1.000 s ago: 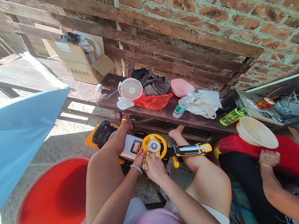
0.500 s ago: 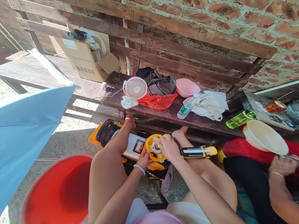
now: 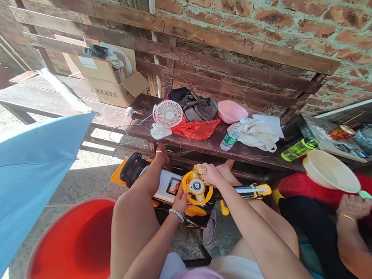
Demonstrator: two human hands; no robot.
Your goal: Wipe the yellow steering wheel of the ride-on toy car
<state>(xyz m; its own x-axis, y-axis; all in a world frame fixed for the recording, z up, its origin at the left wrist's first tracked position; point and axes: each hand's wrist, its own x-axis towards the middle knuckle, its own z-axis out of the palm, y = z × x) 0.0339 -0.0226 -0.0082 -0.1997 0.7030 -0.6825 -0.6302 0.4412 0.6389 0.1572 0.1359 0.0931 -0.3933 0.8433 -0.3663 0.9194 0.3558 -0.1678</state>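
Note:
A yellow toy steering wheel with a white hub belongs to a yellow, white and black ride-on toy between my legs. My left hand, with a beaded bracelet on its wrist, grips the lower left part of the rim. My right hand is closed on a crumpled tan cloth at the top right of the rim. A yellow-ended arm of the toy sticks out to the right, partly under my right forearm.
A wooden bench ahead bears a fan, a red bag, a bottle and a cardboard box. Left are a red tub and blue fabric. A person's hands work at right near a cream bowl.
My right hand has moved with the cloth from the hub to the upper right rim, uncovering the hub. A green object now shows in the other person's hands.

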